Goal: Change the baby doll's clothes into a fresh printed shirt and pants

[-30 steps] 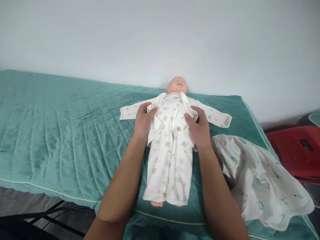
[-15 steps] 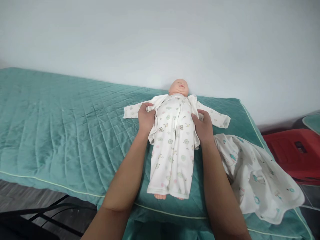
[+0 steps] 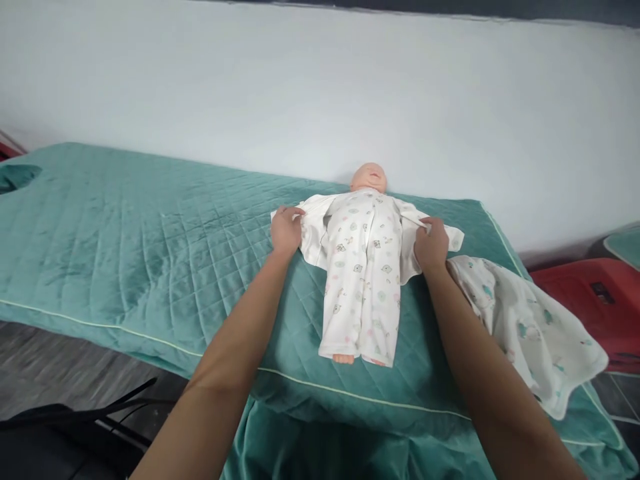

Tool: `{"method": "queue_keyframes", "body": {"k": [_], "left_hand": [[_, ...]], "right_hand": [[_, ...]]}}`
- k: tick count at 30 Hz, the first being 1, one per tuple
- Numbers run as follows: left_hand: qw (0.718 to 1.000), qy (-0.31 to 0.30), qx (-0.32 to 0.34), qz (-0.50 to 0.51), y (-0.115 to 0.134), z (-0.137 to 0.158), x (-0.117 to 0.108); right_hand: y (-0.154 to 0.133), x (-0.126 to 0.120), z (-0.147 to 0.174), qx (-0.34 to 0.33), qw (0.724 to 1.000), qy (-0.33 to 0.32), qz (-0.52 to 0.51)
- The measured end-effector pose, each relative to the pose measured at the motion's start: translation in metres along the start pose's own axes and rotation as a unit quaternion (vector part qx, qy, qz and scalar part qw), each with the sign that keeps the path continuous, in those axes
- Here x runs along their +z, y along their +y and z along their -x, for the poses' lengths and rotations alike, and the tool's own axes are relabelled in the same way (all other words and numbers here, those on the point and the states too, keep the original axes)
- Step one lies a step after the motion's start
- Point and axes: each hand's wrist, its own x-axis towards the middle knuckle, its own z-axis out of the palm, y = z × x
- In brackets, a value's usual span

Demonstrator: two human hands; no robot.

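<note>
A baby doll (image 3: 369, 179) lies on its back with its head near the wall. Printed white trousers (image 3: 361, 287) are pulled up over its body to the chest, and its toes show below the hems. Beneath and beside it spreads a white baby shirt (image 3: 314, 230), sleeves out to both sides. My left hand (image 3: 287, 231) pinches the shirt's left front edge. On the other side my right hand (image 3: 431, 243) grips the opposite front edge, holding it away from the trousers.
A green quilted bed cover (image 3: 165, 233) lies under everything. To the right, a crumpled printed white cloth (image 3: 530, 327) hangs towards the edge. Beyond it stands a red plastic chair (image 3: 590, 300). A white wall (image 3: 300, 87) rises behind, and a black object (image 3: 55, 440) is at lower left.
Both hands have moved outward, drawing the shirt's front panels apart from the trousers. The panels now lie spread wider at each side. The camera view has shifted slightly.
</note>
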Motion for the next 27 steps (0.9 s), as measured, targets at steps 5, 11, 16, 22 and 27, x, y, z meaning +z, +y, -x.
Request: {"method": "queue_keyframes", "body": {"k": [5,11,16,22,27], "left_hand": [[0.996,0.019,0.022,-0.089,0.001,0.005,-0.012],[0.969,-0.015,0.182,-0.164,0.033,0.008,0.005],[0.951,-0.113,0.220,-0.186,0.037,-0.006,0.023],[0.954,-0.130,0.193,-0.187,0.031,-0.019,0.027],[0.964,-0.109,0.150,-0.192,0.018,-0.024,0.024]], "right_hand": [[0.004,-0.005,0.000,0.001,0.994,0.016,0.110],[-0.027,0.006,0.008,-0.249,0.955,-0.019,0.161],[-0.020,0.026,-0.022,-0.258,0.951,-0.099,0.139],[-0.010,0.039,-0.057,-0.206,0.955,-0.145,0.157],[-0.002,0.039,-0.087,-0.103,0.966,-0.181,0.154]]}}
